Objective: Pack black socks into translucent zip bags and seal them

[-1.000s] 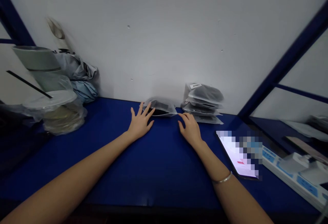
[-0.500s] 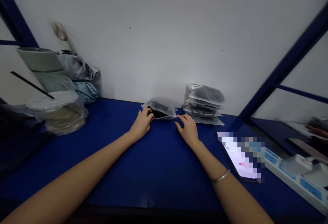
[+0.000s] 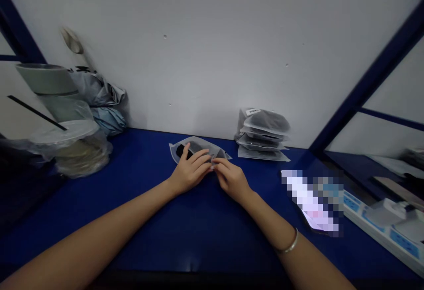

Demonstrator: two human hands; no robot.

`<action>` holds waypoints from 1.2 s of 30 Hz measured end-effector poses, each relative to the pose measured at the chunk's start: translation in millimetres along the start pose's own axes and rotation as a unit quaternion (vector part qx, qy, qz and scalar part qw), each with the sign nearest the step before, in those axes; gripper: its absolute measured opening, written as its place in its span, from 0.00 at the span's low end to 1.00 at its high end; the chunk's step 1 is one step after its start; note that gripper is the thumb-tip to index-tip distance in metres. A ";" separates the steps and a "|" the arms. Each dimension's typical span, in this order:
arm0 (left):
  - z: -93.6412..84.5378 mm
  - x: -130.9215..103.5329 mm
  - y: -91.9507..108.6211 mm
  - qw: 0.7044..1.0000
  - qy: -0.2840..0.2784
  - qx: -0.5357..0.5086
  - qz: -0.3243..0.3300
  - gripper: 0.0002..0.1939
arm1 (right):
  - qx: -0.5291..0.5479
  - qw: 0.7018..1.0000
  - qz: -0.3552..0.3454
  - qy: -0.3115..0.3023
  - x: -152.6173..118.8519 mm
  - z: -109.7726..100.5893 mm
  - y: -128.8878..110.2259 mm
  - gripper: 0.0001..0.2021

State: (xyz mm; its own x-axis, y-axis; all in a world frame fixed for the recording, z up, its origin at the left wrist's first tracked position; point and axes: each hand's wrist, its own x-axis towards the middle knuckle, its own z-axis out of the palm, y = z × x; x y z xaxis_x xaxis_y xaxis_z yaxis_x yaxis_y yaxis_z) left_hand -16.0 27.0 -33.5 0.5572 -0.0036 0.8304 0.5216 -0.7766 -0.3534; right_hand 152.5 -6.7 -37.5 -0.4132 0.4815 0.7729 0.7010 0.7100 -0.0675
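A frosted zip bag (image 3: 195,142) with something black inside lies on the blue table in front of me. Across its near side rests my left hand (image 3: 190,171), palm down, fingers stretched out and somewhat apart on the plastic. My right hand (image 3: 233,181) pinches the bag's near edge between thumb and forefinger, close to the left fingertips. Part of the bag and its contents is hidden under my fingers. To the right, against the wall, stands a stack of similar filled zip bags (image 3: 263,137), the top one bearing a white label.
A lidded cup (image 3: 81,153) with a black straw, wrapped in plastic, stands left by a green container (image 3: 49,80) and a folded umbrella (image 3: 109,120). On the right lie a lit phone (image 3: 308,206) and a power strip (image 3: 374,226) with plugs. A white wall (image 3: 205,60) rises behind.
The bag has been drawn nearer and laid flatter. My left hand has shifted right and spread over it, while my right hand has come left and down to its near edge.
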 end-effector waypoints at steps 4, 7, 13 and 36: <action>2.4 0.7 -0.4 1.000 -0.005 -0.012 0.011 0.03 | -0.024 1.000 -0.018 -0.003 0.9 -1.1 -2.3 0.10; 3.8 1.9 -2.8 0.999 -0.034 0.005 -0.001 0.05 | -0.057 0.998 -0.003 -0.003 0.5 -1.0 1.8 0.10; 1.2 -6.4 -32.4 0.991 -0.100 0.026 -0.082 0.09 | -0.001 0.995 0.091 0.044 -2.7 -4.0 19.2 0.09; -5.1 -18.7 -65.3 0.973 -0.130 0.083 -0.170 0.07 | 0.180 0.954 0.232 0.057 -7.9 -7.4 42.1 0.06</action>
State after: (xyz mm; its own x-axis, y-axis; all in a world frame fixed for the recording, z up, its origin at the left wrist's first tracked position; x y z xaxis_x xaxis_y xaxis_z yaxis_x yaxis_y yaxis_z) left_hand -63.8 74.6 -23.7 0.4678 0.4127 0.7816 0.7895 -0.5926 -0.1596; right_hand 189.6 15.6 -41.8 -0.0267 0.7424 0.6695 0.5401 0.5743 -0.6152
